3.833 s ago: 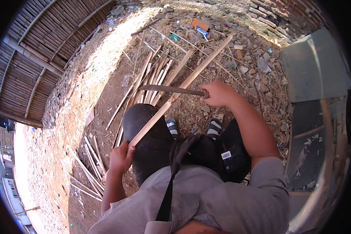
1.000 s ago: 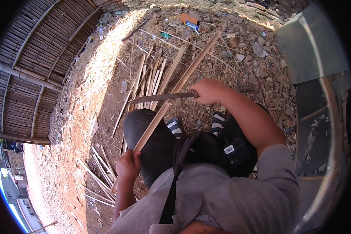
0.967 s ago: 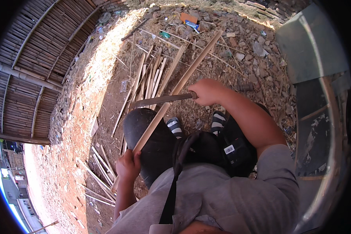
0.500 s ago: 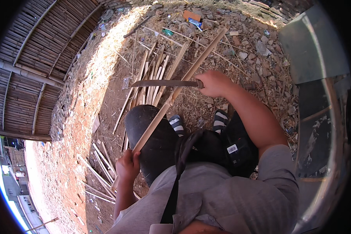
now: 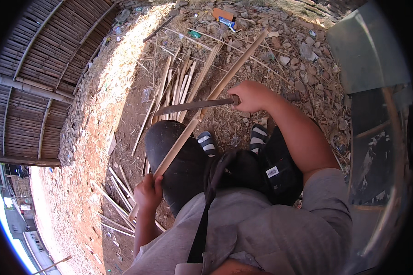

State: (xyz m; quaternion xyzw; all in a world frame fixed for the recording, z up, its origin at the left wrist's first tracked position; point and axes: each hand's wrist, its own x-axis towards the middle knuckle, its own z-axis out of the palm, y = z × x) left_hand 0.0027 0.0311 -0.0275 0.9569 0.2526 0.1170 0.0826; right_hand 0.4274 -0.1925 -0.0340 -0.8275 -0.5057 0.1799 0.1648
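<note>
- Near the middle of the scene, a long bamboo strip [image 5: 202,112] runs from the near left up to the far right, lying across the person's dark-trousered knee [image 5: 179,160].
- Its near end is in the left hand [image 5: 147,192], whose grip is clamped around the strip just beside the knee.
- Farther off, the right hand [image 5: 250,95] has its grip closed on the handle of one long knife [image 5: 192,105]; the blade points left and crosses the strip, touching it.
- One bundle of split bamboo slats [image 5: 181,87] lies on the dirt ground [image 5: 101,119] beyond the knife; I count about eight, though they overlap.
- Several more thin slats [image 5: 117,206] lie scattered at the near left, by the left forearm.
- Two striped sandals [image 5: 206,142] show below the knife, side by side.
- One dark bag [image 5: 280,174] rests at the person's right side, with a small white rectangular label on it; its strap crosses the grey shirt [image 5: 261,233].
- At the far edge, among stones, lie an orange flat package [image 5: 222,13], a blue wrapper [image 5: 226,21] and a small green scrap [image 5: 194,34].
- A bamboo wall [image 5: 36,68] fills the left.
</note>
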